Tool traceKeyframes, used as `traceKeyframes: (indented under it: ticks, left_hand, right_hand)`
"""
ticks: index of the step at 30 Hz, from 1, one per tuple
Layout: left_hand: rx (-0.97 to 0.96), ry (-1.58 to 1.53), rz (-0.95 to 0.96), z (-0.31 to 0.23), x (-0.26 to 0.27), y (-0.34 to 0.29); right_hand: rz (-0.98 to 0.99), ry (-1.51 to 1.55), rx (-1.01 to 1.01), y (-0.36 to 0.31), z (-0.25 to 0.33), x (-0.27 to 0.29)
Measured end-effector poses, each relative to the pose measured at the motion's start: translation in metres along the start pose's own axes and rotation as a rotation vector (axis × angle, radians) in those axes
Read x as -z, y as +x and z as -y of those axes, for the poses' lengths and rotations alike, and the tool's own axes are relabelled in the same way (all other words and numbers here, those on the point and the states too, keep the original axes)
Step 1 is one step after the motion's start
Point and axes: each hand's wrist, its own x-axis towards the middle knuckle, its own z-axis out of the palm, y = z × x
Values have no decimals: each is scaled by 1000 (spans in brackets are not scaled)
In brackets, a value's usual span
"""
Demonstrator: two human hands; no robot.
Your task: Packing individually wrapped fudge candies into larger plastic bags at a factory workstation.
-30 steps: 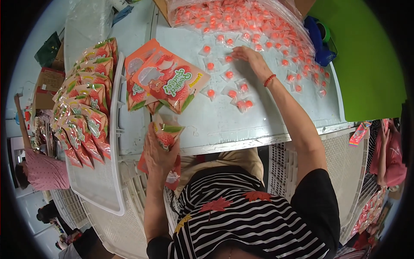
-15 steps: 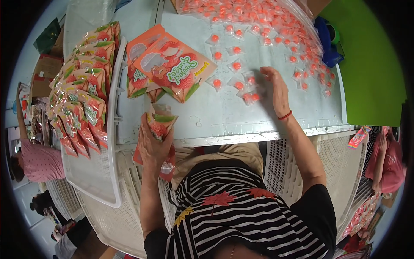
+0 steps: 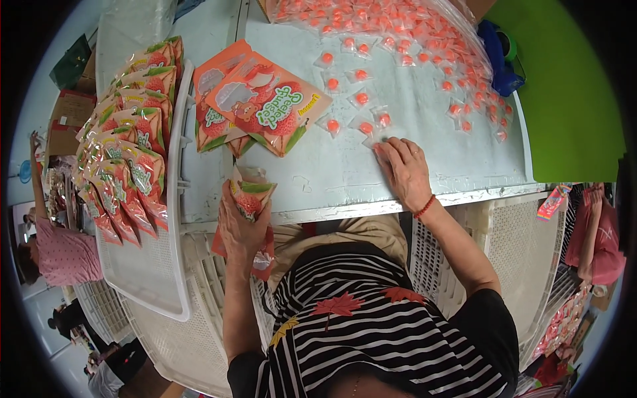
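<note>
My left hand (image 3: 242, 222) is wrapped round a red and green printed pouch (image 3: 251, 201) at the table's near edge; the pouch's lower part hangs below the hand. On the tabletop my right hand (image 3: 406, 171) has its fingers pressed together and curled down over small wrapped candies, mostly hidden beneath it. A wrapper edge shows at the fingertips. Just beyond them lie more orange-red wrapped candies (image 3: 366, 127) in clear film, spread in loose rows. Flat printed pouches (image 3: 269, 106) lie overlapping between the left hand and the candies.
Filled pouches (image 3: 136, 132) stand in a row in a white plastic tray (image 3: 178, 278) at the left. A large heap of wrapped candies (image 3: 398, 23) spills from a clear bag at the back. A blue tape dispenser (image 3: 499, 63) sits at the far right. Other people work at both sides.
My right hand has moved left and nearer, coming down over the closest candies and covering them. My left hand still holds the pouch, almost in the same place.
</note>
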Motion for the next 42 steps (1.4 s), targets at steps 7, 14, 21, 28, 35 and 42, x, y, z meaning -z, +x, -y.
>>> traceKeyframes:
  ticks: [7, 14, 21, 28, 35, 42]
  left_hand:
    - [-26, 15, -21, -1, 2, -3]
    - [43, -43, 38, -3, 5, -2]
    - [-5, -31, -29, 0, -2, 0]
    - [29, 59, -11, -4, -5, 12]
    - [7, 95, 42, -4, -6, 18]
    - [44, 110, 105, -2, -8, 20]
  right_hand:
    - [71, 206, -50, 9, 7, -2]
    - [61, 171, 211, 55, -27, -12]
    - [201, 134, 429, 78, -2, -47]
    - [160, 274, 265, 58, 60, -51]
    - [-133, 288, 37, 142, -29, -61]
    - [-29, 146, 16, 187, -77, -105]
